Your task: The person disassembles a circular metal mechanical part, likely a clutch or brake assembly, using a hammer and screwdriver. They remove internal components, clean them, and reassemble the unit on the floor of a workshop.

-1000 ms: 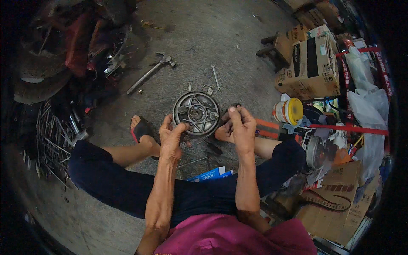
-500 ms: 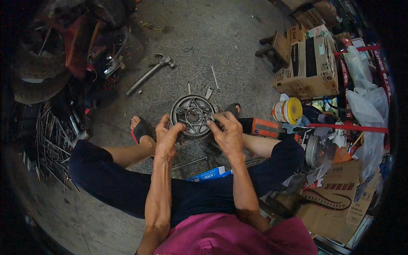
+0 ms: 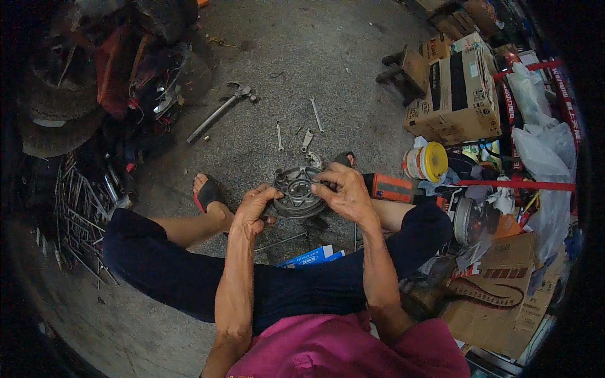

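A round, spoked metal wheel hub [image 3: 298, 205] is held tilted above the floor between my feet. My left hand [image 3: 253, 209] grips its left rim, thumb on top and fingers curled beneath. At its upper right, my right hand [image 3: 350, 196] is closed, with thumb and fingertips pressed to the rim; any small part between them is too hidden to make out. Just beyond the hub lies a smaller toothed metal ring [image 3: 314, 159], partly covered. Farther off are a short wrench [image 3: 307, 140], a slim wrench [image 3: 280, 136] and a longer wrench [image 3: 316, 116].
A hammer [image 3: 220, 114] lies ahead on the left. Thin rods [image 3: 75, 217] and old tyres [image 3: 57, 135] crowd the left side. Blue boxes [image 3: 309, 256] sit before my lap. On the right are an orange box [image 3: 392, 188], a yellow-lidded tub [image 3: 435, 161] and a large carton [image 3: 460, 94].
The hub has tipped from facing up to a slant and shifted slightly right and nearer. My right hand moved right with it, and the wrenches and ring behind show more.
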### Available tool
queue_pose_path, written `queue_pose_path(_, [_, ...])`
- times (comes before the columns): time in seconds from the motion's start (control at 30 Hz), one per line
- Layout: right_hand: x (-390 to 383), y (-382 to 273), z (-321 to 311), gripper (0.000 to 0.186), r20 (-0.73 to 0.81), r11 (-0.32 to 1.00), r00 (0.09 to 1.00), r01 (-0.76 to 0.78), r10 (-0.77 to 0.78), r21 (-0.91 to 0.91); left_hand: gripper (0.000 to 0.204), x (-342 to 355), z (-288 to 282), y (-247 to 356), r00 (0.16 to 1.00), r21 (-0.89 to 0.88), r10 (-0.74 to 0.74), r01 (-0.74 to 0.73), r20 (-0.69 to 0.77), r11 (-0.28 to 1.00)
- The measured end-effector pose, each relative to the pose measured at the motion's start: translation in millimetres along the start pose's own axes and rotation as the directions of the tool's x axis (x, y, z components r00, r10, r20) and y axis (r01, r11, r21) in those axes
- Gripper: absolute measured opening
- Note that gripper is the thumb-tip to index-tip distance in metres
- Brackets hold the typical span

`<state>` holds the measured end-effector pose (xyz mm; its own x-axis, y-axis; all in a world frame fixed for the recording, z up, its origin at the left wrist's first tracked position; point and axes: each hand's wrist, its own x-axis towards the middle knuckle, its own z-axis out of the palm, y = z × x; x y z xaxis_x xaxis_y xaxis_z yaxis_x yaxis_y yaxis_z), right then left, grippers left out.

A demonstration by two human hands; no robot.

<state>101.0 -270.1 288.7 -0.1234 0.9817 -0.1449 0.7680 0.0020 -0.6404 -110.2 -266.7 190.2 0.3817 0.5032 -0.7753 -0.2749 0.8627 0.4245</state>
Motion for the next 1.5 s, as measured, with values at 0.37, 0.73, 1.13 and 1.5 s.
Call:
queue_pose_path(0.37, [14,5,1,0.016,-0.248,0.740,0.927,-0.045,0.282,0.671,0.009,12,6,-17,0.995,-0.077,-0.056,0.049,-0.082,0.996])
queue_pose_path(0.73, [-22,27,22,0.020,0.310,-0.375,0.741,-0.086,0.595,0.923,0.023,20,-13,-17,0.957,-0.779,0.079,0.177,0.279,0.601])
queue_pose_path(1.13, [-29,26,41,0.016,0.395,-0.485,0.814,-0.164,0.426,0.859,0.056,-20,21,-9,0.645,-0.817,0.502,0.441,0.576,0.372])
queue_pose_path(1.5, [-26,17,4,0.021,0.096,-0.136,0.777,-0.013,0.622,0.991,0.036,-42,25,26,0.837,-0.279,0.525,-0.547,-0.153,0.789])
